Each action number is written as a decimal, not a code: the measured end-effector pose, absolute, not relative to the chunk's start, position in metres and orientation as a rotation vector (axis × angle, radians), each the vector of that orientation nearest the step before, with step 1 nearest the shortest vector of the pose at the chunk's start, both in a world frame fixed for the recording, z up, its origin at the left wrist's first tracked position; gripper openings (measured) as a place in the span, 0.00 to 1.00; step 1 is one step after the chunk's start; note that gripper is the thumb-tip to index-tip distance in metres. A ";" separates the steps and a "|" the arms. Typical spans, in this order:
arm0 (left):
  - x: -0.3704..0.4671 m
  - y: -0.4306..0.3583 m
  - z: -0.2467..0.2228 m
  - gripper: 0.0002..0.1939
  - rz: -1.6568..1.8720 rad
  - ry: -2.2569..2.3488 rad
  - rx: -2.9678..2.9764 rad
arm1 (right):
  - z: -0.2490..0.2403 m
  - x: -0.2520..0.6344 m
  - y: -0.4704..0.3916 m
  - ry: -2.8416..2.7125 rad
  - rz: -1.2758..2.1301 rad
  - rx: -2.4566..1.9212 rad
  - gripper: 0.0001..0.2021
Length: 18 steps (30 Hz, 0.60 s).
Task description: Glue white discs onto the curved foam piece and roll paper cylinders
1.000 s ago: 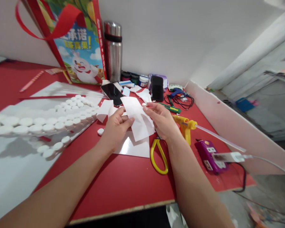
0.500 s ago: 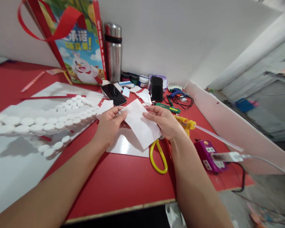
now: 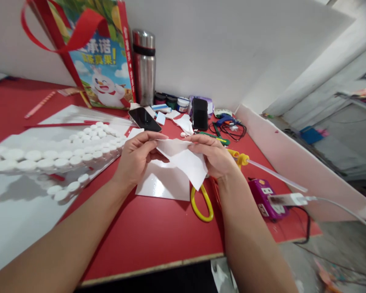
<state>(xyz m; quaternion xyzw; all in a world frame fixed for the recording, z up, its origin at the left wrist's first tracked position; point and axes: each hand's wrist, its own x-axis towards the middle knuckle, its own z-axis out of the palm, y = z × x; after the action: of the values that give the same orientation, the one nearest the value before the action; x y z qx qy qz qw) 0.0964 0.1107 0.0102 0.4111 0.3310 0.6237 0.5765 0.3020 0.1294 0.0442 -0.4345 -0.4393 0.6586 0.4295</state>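
Between my two hands is a small piece of white paper (image 3: pixel 186 160), its upper part bent over. My left hand (image 3: pixel 140 156) pinches the paper's left edge. On the other side, my right hand (image 3: pixel 212 152) grips the upper right edge, with the fingertips partly hidden behind the paper. Below the hands a glossy white sheet (image 3: pixel 161 185) lies flat on the red table (image 3: pixel 146 232). The yellow handle of a pair of scissors (image 3: pixel 210 213) shows by my right wrist, its other parts mostly covered.
Clear strips topped with white discs (image 3: pixel 49 158) spread across the left. Behind stand a gift bag (image 3: pixel 110 73) and a steel flask (image 3: pixel 144 69). Two phones (image 3: pixel 144 119), paint jars (image 3: pixel 182 104) and a green cutter (image 3: pixel 218 138) lie beyond my hands. A yellow glue gun (image 3: pixel 242 159) and purple power block (image 3: pixel 266 199) are right.
The paper was held flatter and tilted; now its upper part is bent over between my hands. Both hands have turned slightly, fingers more extended along its top edge.
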 end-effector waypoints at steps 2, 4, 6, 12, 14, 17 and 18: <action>0.097 0.109 0.011 0.06 1.479 0.765 0.984 | 0.045 0.301 0.129 -1.135 1.616 -1.076 0.07; 0.097 0.109 0.011 0.06 1.491 0.765 0.985 | 0.045 0.299 0.128 -1.156 1.573 -1.065 0.05; 0.096 0.110 0.011 0.06 1.497 0.769 0.981 | 0.046 0.298 0.127 -1.179 1.549 -1.060 0.06; 0.097 0.112 0.010 0.03 1.531 0.776 0.967 | 0.047 0.297 0.124 -1.282 1.482 -1.089 0.06; 0.097 0.111 0.011 0.03 1.511 0.793 0.987 | 0.047 0.297 0.124 -1.284 1.446 -1.121 0.05; 0.097 0.108 0.013 0.04 1.484 0.823 1.024 | 0.048 0.296 0.124 -1.277 1.432 -1.188 0.06; 0.097 0.107 0.014 0.05 1.489 0.843 1.036 | 0.048 0.296 0.124 -1.275 1.433 -1.196 0.06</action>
<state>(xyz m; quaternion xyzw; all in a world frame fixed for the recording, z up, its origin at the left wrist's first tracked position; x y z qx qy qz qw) 0.0966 0.1075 0.0136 0.4358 0.3548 0.6263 0.5403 0.2960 0.1237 0.0484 -0.4786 -0.5101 0.5735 0.4264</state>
